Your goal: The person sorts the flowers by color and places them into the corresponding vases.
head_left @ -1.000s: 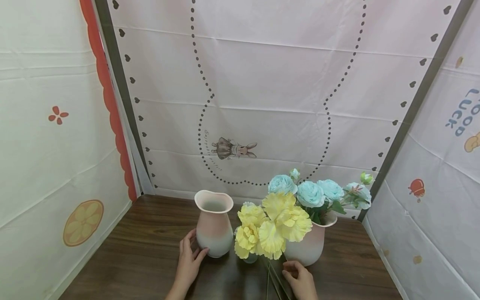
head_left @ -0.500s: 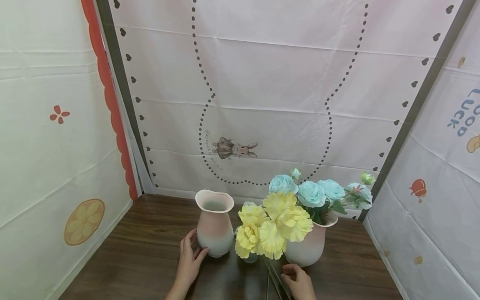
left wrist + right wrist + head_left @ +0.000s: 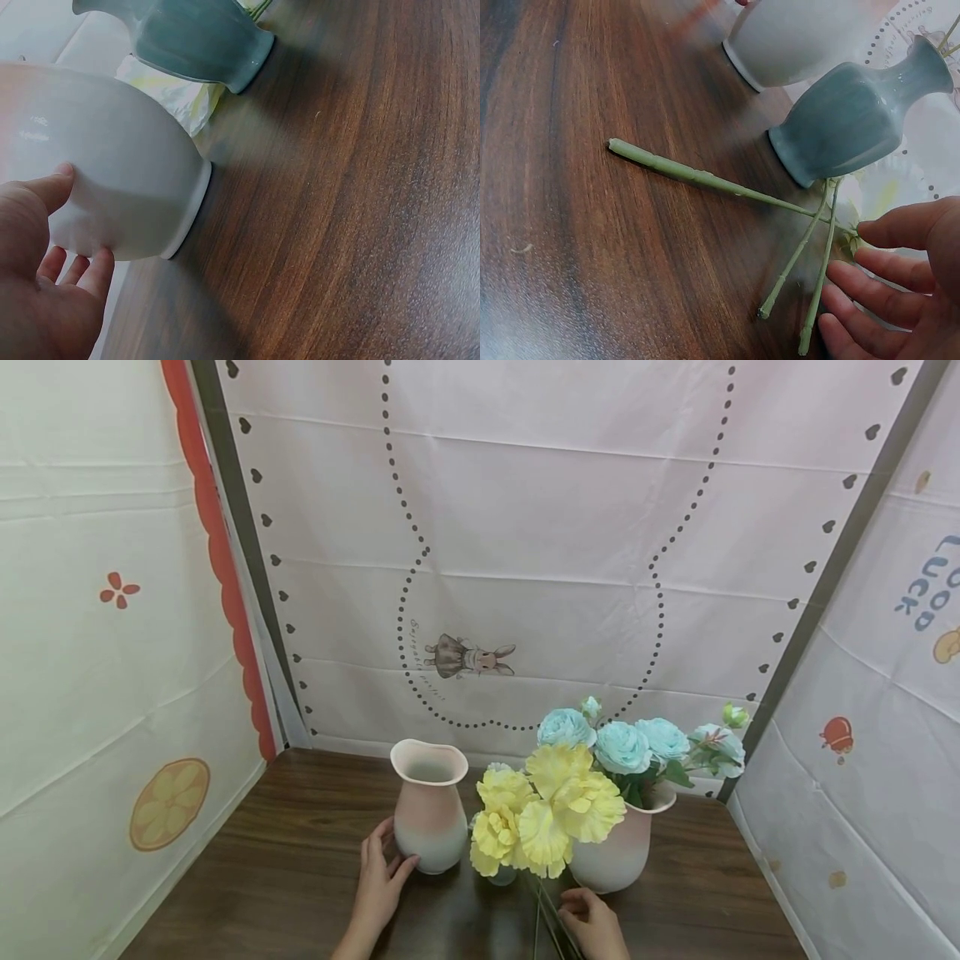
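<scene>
My left hand (image 3: pixel 377 881) holds the lower left side of a pink-and-white vase (image 3: pixel 429 814), which stands upright on the table. In the left wrist view the thumb (image 3: pixel 58 186) and fingertips lie against its pale body. My right hand (image 3: pixel 595 927) is beside the stems (image 3: pixel 550 914) of the yellow flowers (image 3: pixel 555 810), its fingers partly bent. In the right wrist view its thumb and forefinger tips are right at the upper end of a thick green stem (image 3: pixel 697 176). A small teal vase (image 3: pixel 847 120) stands behind the yellow blooms, mostly hidden in the head view.
A second pink-and-white vase (image 3: pixel 615 856) stands at the right, with light blue flowers (image 3: pixel 622 747) in it. The dark wooden table (image 3: pixel 300 852) is bounded by a printed cloth (image 3: pixel 555 510) at the back and more cloth at both sides.
My right hand has shifted slightly left and down, closer to the stems of the yellow flowers. My left hand, the vases and the flowers have stayed in place.
</scene>
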### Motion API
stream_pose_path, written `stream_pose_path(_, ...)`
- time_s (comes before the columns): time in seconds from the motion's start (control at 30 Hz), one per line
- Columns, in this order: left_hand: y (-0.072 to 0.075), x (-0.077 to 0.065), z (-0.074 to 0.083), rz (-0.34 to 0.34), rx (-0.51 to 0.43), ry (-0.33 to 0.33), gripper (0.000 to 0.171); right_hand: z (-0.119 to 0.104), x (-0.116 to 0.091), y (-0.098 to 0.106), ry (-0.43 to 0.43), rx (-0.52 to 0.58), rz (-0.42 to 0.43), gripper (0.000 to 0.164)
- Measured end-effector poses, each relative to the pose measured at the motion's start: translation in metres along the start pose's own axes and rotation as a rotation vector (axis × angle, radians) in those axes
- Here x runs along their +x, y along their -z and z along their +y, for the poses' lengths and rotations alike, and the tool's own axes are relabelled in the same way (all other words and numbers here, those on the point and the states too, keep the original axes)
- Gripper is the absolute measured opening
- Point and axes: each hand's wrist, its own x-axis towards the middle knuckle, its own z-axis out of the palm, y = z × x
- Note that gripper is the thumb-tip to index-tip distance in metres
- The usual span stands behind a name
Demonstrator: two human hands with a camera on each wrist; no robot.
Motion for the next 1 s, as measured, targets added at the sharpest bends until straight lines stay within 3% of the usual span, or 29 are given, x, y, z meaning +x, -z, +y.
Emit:
stream_pose_path(0.37,-0.001,0.000,-0.002,0.006,0.004,-0.007,0.075,0.000,0.002,-0.003,-0.001,-0.008,-0.023,0.027)
stream_pose_path(0.77,-0.001,0.000,-0.003,0.007,0.005,-0.014,0.075,-0.004,0.006,-0.013,0.009,-0.126,0.045,0.020)
stream_pose_path(1.0,-0.001,0.000,-0.003,0.006,0.006,-0.007,0.075,-0.004,0.011,-0.015,-0.037,-0.149,0.030,0.017)
